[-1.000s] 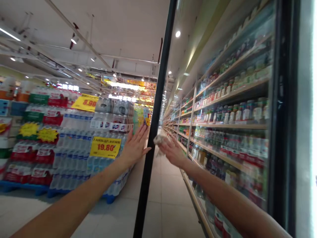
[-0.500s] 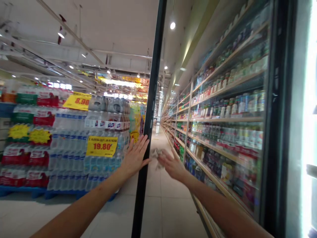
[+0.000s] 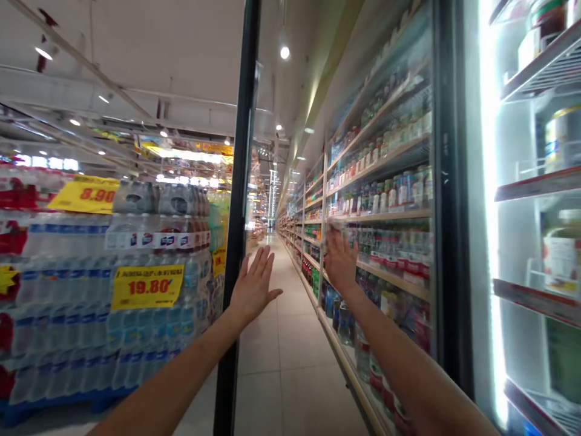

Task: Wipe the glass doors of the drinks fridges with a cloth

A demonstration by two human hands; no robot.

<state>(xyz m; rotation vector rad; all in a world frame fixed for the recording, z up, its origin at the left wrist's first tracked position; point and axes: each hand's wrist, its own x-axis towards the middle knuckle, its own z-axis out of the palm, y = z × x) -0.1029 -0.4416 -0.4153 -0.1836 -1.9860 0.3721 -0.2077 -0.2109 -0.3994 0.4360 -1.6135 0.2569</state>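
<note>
At the fingertips of the blurred right hand (image 3: 341, 263) sits a pale cloth (image 3: 334, 227), its grip too smeared to tell; left of these fingers, the left hand (image 3: 253, 290) is flat, thumb spread, empty, apparently against the glass door (image 3: 295, 181). Wiping seems the step in hand, so the next move calls for even pressure.

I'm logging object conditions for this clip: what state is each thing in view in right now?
Glass door: open
Left hand: open, flat, palm toward the door; contact unclear
Right hand: raised, blurred; grip unclear
Cloth: at the right fingertips, blurred
Cooler light strip: lit
Ceiling light: lit
Bottle packs: stacked
Cooler shelf: stocked
</note>
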